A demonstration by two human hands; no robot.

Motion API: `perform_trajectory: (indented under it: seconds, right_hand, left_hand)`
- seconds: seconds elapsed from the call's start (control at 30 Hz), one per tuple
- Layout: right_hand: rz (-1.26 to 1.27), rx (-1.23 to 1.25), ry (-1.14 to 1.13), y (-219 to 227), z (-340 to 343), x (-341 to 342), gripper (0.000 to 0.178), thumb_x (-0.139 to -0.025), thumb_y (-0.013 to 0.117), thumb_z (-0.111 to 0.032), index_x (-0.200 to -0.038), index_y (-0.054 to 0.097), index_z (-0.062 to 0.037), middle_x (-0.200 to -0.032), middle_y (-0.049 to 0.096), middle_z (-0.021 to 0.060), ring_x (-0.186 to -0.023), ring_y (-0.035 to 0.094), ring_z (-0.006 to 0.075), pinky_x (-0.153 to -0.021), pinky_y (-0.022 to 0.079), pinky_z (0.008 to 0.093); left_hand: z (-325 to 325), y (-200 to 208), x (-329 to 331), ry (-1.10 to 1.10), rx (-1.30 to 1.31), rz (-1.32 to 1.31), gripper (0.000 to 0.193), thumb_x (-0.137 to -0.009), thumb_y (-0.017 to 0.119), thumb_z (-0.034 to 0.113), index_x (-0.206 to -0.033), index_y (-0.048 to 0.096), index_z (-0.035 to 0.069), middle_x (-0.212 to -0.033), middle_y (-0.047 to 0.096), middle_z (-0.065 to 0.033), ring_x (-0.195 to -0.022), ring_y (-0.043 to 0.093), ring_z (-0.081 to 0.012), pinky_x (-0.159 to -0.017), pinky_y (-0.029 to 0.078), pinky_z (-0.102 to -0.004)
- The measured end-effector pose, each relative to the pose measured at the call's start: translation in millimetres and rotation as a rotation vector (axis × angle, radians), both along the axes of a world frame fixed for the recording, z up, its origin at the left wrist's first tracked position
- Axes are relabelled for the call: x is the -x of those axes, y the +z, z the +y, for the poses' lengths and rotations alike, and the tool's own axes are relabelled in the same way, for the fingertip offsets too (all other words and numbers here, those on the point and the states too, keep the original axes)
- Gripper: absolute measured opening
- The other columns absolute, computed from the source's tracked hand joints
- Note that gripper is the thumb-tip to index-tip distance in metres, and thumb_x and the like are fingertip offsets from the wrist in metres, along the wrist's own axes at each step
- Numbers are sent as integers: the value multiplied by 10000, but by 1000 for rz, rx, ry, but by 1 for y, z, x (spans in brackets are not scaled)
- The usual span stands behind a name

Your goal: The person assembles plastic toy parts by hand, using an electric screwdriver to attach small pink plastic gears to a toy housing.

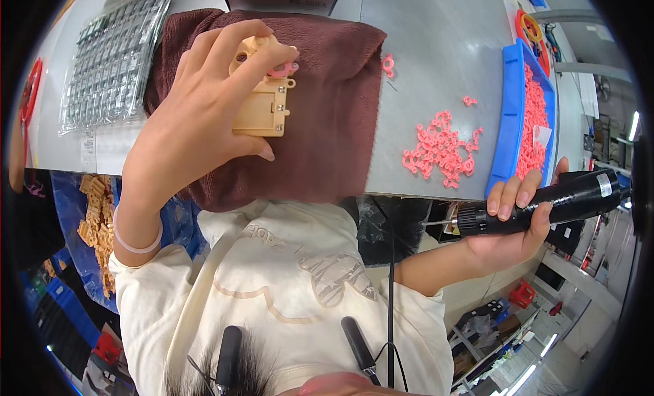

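On a folded brown towel, my left hand grips a cream plastic housing with a rectangular panel and small screws along its right side. A pink ring-shaped part sits at the housing's upper end, partly under my fingers. My right hand is wrapped round a black electric screwdriver, held off the table's front edge at the right. Its thin bit points left, apart from the housing.
Loose pink parts lie on the grey table beside a blue bin full of more. Bagged metal parts rest at the far left. Cream pieces fill a blue-lined container below the table's left edge. A dark cord hangs down.
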State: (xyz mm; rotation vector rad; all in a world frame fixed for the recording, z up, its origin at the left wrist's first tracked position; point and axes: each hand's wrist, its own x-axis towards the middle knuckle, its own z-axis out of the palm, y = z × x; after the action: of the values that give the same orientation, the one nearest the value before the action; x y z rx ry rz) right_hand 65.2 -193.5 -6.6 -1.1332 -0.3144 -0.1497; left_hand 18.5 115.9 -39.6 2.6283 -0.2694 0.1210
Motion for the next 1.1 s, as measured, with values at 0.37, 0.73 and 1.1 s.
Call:
perform_trajectory:
  seconds: [0.37, 0.73, 1.1]
  right_hand:
    - [6, 150, 54, 11, 19, -17, 689, -872, 564, -504, -1308, 353, -15, -724, 439, 73, -555, 440, 141, -548, 405, 292]
    - [-149, 141, -23, 38, 13, -22, 832, -801, 444, -739, -1185, 426, -1, -707, 462, 82, -574, 462, 179, -556, 411, 323]
    - [-121, 77, 5, 43, 21, -25, 800, -782, 472, -706, -1158, 431, -2, -700, 459, 72, -552, 447, 160, -538, 391, 294]
  left_hand:
    - [11, -26, -2, -2, 267, -126, 572, -724, 741, 219, -1249, 538, 123, -1348, 461, -92, -1230, 430, -299, -1028, 333, -388]
    - [3, -33, -11, 133, 432, -204, 204, -828, 571, 79, -1019, 613, 23, -1205, 575, -112, -1087, 553, -240, -947, 404, -325]
    - [2, -34, -13, 174, 582, -203, 164, -803, 616, 88, -943, 654, 12, -1157, 620, -112, -1059, 587, -218, -925, 423, -310]
